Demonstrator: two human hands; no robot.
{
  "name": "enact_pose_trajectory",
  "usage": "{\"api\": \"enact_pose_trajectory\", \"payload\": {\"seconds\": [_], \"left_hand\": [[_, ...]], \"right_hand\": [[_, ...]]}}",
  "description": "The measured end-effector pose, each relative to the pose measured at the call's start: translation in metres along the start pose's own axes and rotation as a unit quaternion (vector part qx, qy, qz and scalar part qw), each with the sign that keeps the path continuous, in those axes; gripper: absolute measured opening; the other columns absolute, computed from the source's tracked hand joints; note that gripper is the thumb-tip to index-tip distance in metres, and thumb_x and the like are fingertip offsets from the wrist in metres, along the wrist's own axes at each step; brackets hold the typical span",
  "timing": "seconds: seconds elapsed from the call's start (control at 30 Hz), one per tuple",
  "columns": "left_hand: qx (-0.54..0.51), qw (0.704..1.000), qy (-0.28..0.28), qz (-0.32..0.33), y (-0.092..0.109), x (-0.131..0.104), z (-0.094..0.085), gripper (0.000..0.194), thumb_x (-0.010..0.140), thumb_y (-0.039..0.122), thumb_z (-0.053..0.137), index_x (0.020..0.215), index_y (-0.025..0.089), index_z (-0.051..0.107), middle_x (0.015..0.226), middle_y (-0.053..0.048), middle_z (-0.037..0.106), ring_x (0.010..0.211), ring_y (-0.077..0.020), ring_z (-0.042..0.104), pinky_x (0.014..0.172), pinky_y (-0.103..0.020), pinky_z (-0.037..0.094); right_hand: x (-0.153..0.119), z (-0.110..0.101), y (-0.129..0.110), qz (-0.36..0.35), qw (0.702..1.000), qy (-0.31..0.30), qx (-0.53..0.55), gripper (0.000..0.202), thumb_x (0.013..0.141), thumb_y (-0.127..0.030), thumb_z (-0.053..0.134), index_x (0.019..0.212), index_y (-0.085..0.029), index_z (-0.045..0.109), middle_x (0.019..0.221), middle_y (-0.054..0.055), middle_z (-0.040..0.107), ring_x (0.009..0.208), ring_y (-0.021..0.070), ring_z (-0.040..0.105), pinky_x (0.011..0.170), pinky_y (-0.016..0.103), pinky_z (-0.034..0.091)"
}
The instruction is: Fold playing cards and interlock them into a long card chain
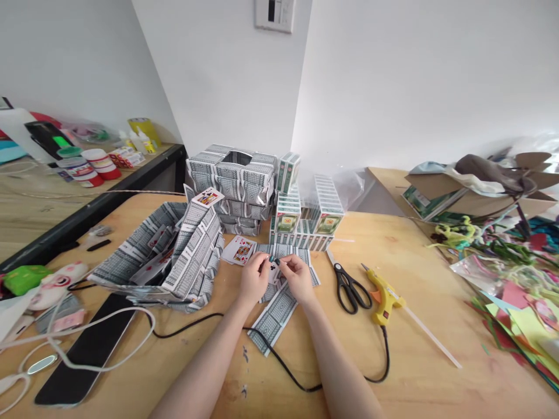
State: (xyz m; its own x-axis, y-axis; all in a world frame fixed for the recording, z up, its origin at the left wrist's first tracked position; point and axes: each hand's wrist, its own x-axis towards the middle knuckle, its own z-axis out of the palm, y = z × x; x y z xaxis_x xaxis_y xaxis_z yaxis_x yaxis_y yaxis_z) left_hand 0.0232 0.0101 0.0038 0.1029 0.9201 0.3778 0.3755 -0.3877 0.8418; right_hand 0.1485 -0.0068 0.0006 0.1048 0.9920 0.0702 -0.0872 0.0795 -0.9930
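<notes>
A small dark piece (274, 260), too small to identify, was pinched between the left hand (254, 274) and right hand (297, 276), short of the table (419, 384)'s far edge. It seemed light, best taken by its ends; the card strip (273, 317) below looked thin, bendable, easily creased.

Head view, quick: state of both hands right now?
Left hand: fingers curled closed at the club card; what's held can't be told.
Right hand: fingers curled closed opposite; what's held can't be told.
</notes>
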Motion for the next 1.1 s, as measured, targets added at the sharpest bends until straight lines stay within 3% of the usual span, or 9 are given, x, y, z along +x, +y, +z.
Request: {"api": "enact_pose_trajectory", "payload": {"seconds": [0.2,0.5,0.73,0.9,1.1], "left_hand": [[0.062,0.998,-0.02,0.027,0.0035,-0.0025,-0.0008,0.014,0.081,0.027,0.04,0.078,0.02,0.052,0.075,-0.002,0.055,0.073,-0.0154,0.052,0.068,-0.025,0.039],[0.127,0.989,-0.011,0.072,0.0015,-0.004,-0.0002,0.017,0.082,0.026,0.042,0.088,0.02,0.057,0.086,-0.006,0.061,0.084,-0.0182,0.055,0.077,-0.029,0.04],[0.148,0.986,0.001,0.07,-0.0022,-0.0064,0.0041,0.018,0.083,0.025,0.042,0.086,0.019,0.059,0.082,-0.005,0.065,0.078,-0.0166,0.058,0.071,-0.027,0.043],[0.136,0.987,0.041,0.075,-0.0033,-0.0077,0.0062,0.019,0.082,0.023,0.043,0.085,0.018,0.061,0.081,-0.006,0.067,0.075,-0.0149,0.061,0.069,-0.024,0.045],[0.117,0.99,0.068,0.034,-0.0065,-0.008,0.0073,0.02,0.08,0.023,0.045,0.083,0.016,0.063,0.078,-0.006,0.068,0.072,-0.0149,0.061,0.067,-0.024,0.046]], "right_hand": [[-0.0006,-0.0007,0.001,0.0,1.0,0.011,-0.005,0.02,0.07,-0.037,0.059,0.069,-0.017,0.055,0.058,-0.003,0.051,0.051,0.0098,0.045,0.051,0.022,0.039],[-0.0031,0.0014,-0.0007,0.019,1.0,0.012,-0.006,0.013,0.071,-0.029,0.056,0.069,-0.016,0.058,0.059,-0.001,0.054,0.052,0.0108,0.049,0.051,0.023,0.042],[-0.0027,0.0028,0.0014,0.048,0.999,0.001,0.017,0.011,0.069,-0.025,0.056,0.072,-0.016,0.062,0.06,-0.001,0.057,0.054,0.0116,0.051,0.053,0.024,0.044],[-0.0012,0.0007,0.0042,0.077,0.995,-0.006,0.066,0.014,0.064,-0.023,0.058,0.075,-0.017,0.064,0.065,-0.001,0.06,0.058,0.0121,0.054,0.054,0.024,0.046],[0.0001,0.0007,0.0065,0.094,0.991,-0.018,0.091,0.016,0.063,-0.02,0.057,0.075,-0.017,0.066,0.067,0.0,0.063,0.061,0.0133,0.057,0.056,0.025,0.048]]}}
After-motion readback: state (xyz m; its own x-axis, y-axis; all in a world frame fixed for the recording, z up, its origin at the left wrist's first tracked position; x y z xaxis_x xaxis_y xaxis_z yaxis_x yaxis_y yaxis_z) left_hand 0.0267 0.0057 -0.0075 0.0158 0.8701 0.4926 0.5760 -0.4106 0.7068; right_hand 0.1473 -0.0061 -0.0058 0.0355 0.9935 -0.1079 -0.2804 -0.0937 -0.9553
